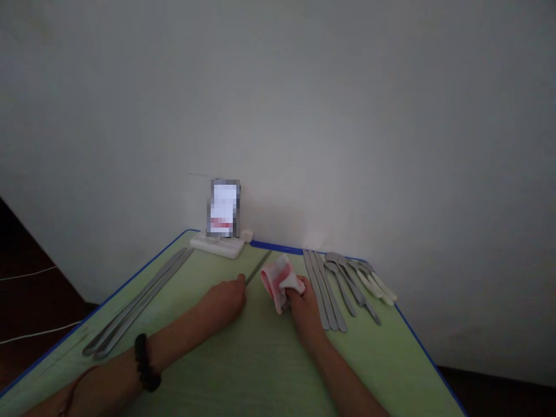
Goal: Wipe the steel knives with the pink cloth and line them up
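My left hand (226,299) is closed around the near end of a thin metal piece of cutlery (259,266). Its far end points away toward the wall, and its kind is hard to make out. In my right hand (305,307) I hold a bunched pink-and-white cloth (278,284), gripped between thumb and fingers. The cloth is just right of the metal piece, apart from it. Close to the right hand lie several flat metal knives (326,292), side by side. Beyond them are metal spoons (343,289) and other cutlery with pale handles (377,284).
Two long metal pieces of cutlery (138,301) lie along the left side of the green table (243,370). A lit phone (224,208), blurred, leans upright behind a white block (217,244) at the back edge. Just behind is a plain wall (330,127).
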